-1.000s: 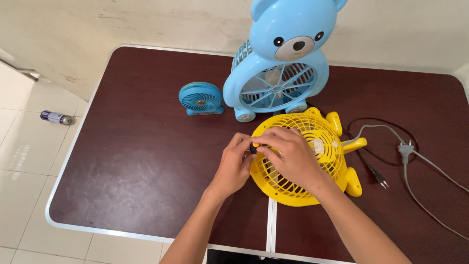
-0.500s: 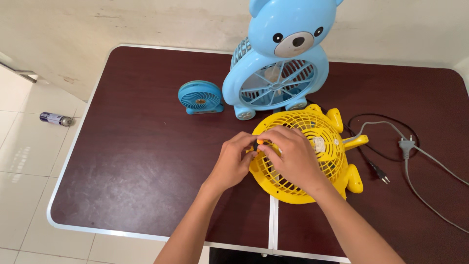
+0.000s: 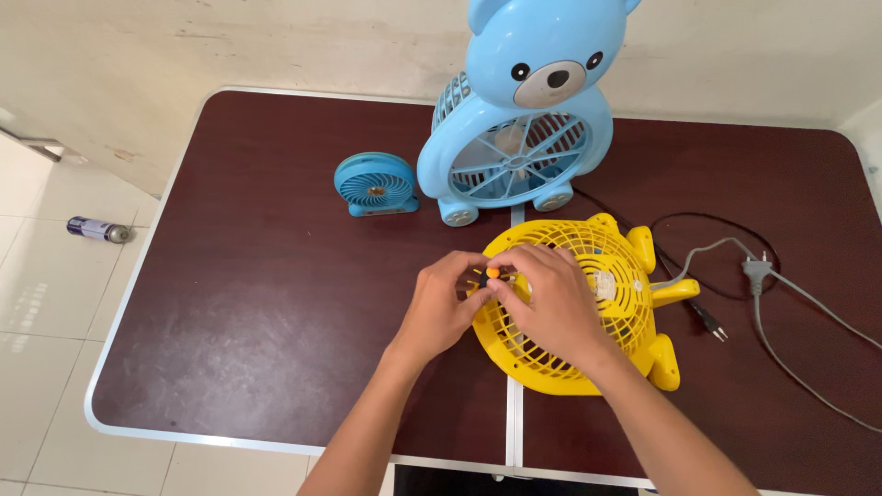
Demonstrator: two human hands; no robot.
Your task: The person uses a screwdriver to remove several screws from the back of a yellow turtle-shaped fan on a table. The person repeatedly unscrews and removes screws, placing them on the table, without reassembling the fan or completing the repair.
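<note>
A yellow animal-shaped fan (image 3: 614, 276) lies flat on the dark brown table (image 3: 257, 303), grille up. Both my hands meet at the left rim of its grille. My left hand (image 3: 441, 308) grips the rim there with thumb and fingers. The fingertips of my right hand (image 3: 551, 308), which lies over the grille, pinch a small orange-tipped dark piece (image 3: 492, 273); what that piece is I cannot tell. My right palm hides the middle of the grille.
A tall blue bear-shaped fan (image 3: 519, 138) stands behind the yellow one, with a small round blue fan (image 3: 374, 184) to its left. Black and grey cords with plugs (image 3: 753, 271) lie at the right. A small bottle (image 3: 96, 230) lies on the tiled floor at left.
Both hands stay at the grille's left rim with only small finger movements. The view has shifted slightly.
</note>
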